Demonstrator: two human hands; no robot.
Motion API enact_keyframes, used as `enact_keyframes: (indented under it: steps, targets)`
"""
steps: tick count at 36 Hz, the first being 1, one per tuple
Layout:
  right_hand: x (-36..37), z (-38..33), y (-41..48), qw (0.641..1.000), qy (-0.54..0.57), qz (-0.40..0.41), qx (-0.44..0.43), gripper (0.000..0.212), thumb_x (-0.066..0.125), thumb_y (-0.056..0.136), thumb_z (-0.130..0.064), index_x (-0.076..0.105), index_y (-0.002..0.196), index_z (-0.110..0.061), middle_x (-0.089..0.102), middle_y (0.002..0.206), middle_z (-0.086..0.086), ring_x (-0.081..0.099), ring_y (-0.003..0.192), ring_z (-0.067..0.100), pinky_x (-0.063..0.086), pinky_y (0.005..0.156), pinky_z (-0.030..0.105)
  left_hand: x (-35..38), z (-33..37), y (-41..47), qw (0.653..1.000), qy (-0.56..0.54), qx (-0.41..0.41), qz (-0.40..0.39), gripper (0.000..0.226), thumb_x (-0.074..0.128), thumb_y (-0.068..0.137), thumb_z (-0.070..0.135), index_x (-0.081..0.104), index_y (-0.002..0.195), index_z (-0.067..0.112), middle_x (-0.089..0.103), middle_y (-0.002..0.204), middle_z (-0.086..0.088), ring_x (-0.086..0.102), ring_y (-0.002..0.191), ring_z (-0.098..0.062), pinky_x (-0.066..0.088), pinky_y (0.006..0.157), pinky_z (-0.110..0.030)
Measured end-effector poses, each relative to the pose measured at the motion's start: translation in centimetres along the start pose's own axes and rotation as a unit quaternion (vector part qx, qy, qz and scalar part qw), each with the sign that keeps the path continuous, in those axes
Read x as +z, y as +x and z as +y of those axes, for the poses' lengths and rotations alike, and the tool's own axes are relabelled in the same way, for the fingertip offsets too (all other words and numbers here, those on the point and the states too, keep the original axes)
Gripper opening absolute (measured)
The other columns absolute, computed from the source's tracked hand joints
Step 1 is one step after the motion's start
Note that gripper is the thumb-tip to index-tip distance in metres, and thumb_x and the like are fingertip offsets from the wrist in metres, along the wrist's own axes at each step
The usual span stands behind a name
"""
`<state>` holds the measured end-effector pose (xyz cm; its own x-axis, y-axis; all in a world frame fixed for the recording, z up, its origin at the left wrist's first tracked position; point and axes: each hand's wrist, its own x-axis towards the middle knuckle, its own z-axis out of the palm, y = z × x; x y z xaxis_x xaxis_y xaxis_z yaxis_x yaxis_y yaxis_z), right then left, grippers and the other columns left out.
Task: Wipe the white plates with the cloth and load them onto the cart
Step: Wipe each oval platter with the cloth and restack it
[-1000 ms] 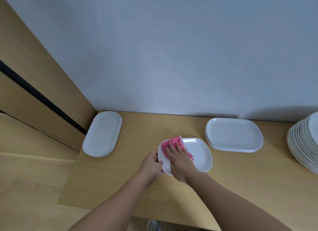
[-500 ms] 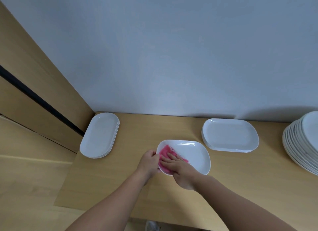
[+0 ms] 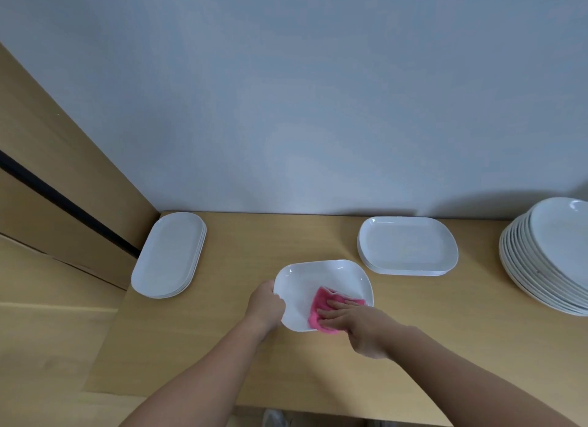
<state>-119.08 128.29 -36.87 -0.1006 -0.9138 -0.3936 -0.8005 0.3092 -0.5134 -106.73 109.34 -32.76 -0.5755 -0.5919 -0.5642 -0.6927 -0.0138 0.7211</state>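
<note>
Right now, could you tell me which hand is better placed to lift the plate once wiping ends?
Probably the left hand: it grips the plate by its rim, while the right hand presses the pink cloth.

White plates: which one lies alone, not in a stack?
The middle plate, nearest the person: only it is held, the left hand gripping its rim, the right hand pressing the cloth on it.

White rounded-rectangular plate (image 3: 324,280) at centre, with crumpled pink cloth (image 3: 319,310) pressed on its near right part. Stack of oval plates (image 3: 168,254) left, rectangular stack (image 3: 407,245) right, round stack (image 3: 547,258) far right.
</note>
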Motion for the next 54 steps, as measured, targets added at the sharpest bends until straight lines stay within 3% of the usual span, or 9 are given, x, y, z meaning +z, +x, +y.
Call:
enact_keyframes:
  steps: [7, 19, 23, 27, 39, 41, 44, 50, 54]
  targets:
    - [-1.2, 2.3, -2.1, 0.994, -0.091, 0.012, 0.06, 0.085, 0.035, 0.079, 0.008, 0.025, 0.151, -0.036, 0.013, 0.159, -0.019, 0.003, 0.148, 0.009, -0.001, 0.119, 0.029, -0.3, 0.7, -0.2, 1.0, 0.007, 0.002, -0.015, 0.054, 0.029, 0.057, 0.017, 0.065, 0.098, 0.014, 0.067, 0.096, -0.004, 0.065, 0.094, -0.029, 0.058, 0.083, -0.048]
    - [-2.0, 2.8, 0.1, 0.968, -0.185, 0.029, 0.166, 0.074, 0.034, 0.09, -0.006, 0.003, 0.155, -0.025, -0.004, 0.162, -0.005, -0.006, 0.149, 0.017, -0.007, 0.119, 0.039, -0.3, 0.6, -0.6, 1.0, -0.008, 0.001, -0.031, 0.04, 0.033, 0.081, -0.003, 0.063, 0.097, 0.017, 0.062, 0.088, -0.003, 0.059, 0.068, -0.015, 0.048, 0.044, -0.024]
    - [-2.3, 2.2, 1.8, 0.966, -0.177, 0.039, 0.186, 0.073, 0.034, 0.093, -0.01, -0.004, 0.154, -0.02, -0.008, 0.162, -0.001, -0.007, 0.149, 0.019, -0.008, 0.12, 0.04, -0.1, -0.1, -0.3, 1.0, -0.001, 0.003, -0.023, 0.04, 0.033, 0.081, -0.003, 0.064, 0.1, 0.014, 0.063, 0.09, -0.003, 0.06, 0.073, -0.019, 0.05, 0.051, -0.027]
    - [-2.1, 1.0, 3.5, 0.974, -0.142, 0.042, 0.172, 0.074, 0.034, 0.092, -0.003, -0.006, 0.154, -0.016, -0.012, 0.161, 0.003, -0.012, 0.148, 0.024, -0.011, 0.118, 0.036, -0.3, -1.0, -0.1, 0.999, 0.025, 0.018, -0.015, 0.043, 0.034, 0.08, -0.002, 0.065, 0.104, 0.015, 0.064, 0.096, -0.001, 0.06, 0.087, -0.023, 0.052, 0.074, -0.034]
    - [-1.8, -1.3, 5.8, 0.994, -0.079, 0.035, 0.067, 0.074, 0.043, 0.094, 0.0, 0.01, 0.154, -0.025, -0.004, 0.162, -0.006, -0.01, 0.148, 0.017, -0.002, 0.119, 0.036, -0.4, -1.6, -0.6, 0.999, 0.011, 0.018, -0.033, 0.034, 0.036, 0.077, 0.007, 0.059, 0.085, 0.03, 0.063, 0.086, 0.008, 0.059, 0.079, -0.014, 0.053, 0.062, -0.028]
    - [-1.8, -1.1, 5.7, 0.991, -0.099, 0.046, 0.073, 0.069, 0.043, 0.096, -0.005, 0.013, 0.154, -0.029, -0.002, 0.162, -0.005, -0.006, 0.149, 0.018, 0.004, 0.12, 0.037, -0.8, -1.7, -0.6, 0.999, 0.006, 0.015, -0.047, 0.037, 0.037, 0.074, 0.01, 0.061, 0.098, 0.023, 0.065, 0.095, -0.002, 0.061, 0.085, -0.021, 0.059, 0.076, -0.044]
    - [-1.8, -0.9, 5.2, 0.986, -0.115, 0.059, 0.108, 0.062, 0.042, 0.1, -0.017, 0.014, 0.153, -0.032, -0.003, 0.163, -0.004, -0.002, 0.149, 0.018, 0.017, 0.118, 0.041, -1.3, -2.3, -0.1, 0.999, 0.024, 0.01, -0.042, 0.061, 0.042, 0.088, 0.007, 0.029, 0.146, 0.023, 0.06, 0.111, -0.005, 0.061, 0.097, -0.021, 0.055, 0.083, -0.035]
    - [-2.7, -1.8, 5.3, 0.988, -0.069, 0.041, 0.13, 0.063, 0.044, 0.097, -0.007, 0.023, 0.153, -0.027, 0.004, 0.163, -0.001, 0.005, 0.149, 0.021, 0.027, 0.115, 0.05, -0.8, -2.4, -0.2, 0.997, 0.053, 0.048, -0.038, 0.038, 0.036, 0.089, 0.002, 0.058, 0.106, 0.029, 0.054, 0.089, 0.002, 0.046, 0.069, -0.007, 0.036, 0.054, -0.014]
    - [-2.9, -1.4, 4.9, 0.989, -0.059, 0.065, 0.121, 0.06, 0.041, 0.095, -0.003, 0.03, 0.151, -0.024, 0.014, 0.161, -0.001, 0.015, 0.148, 0.019, 0.022, 0.117, 0.033, -1.2, -2.8, -0.4, 0.995, 0.05, 0.051, -0.067, 0.04, 0.043, 0.084, -0.003, 0.063, 0.102, 0.027, 0.061, 0.106, 0.0, 0.056, 0.088, -0.013, 0.042, 0.065, -0.014]
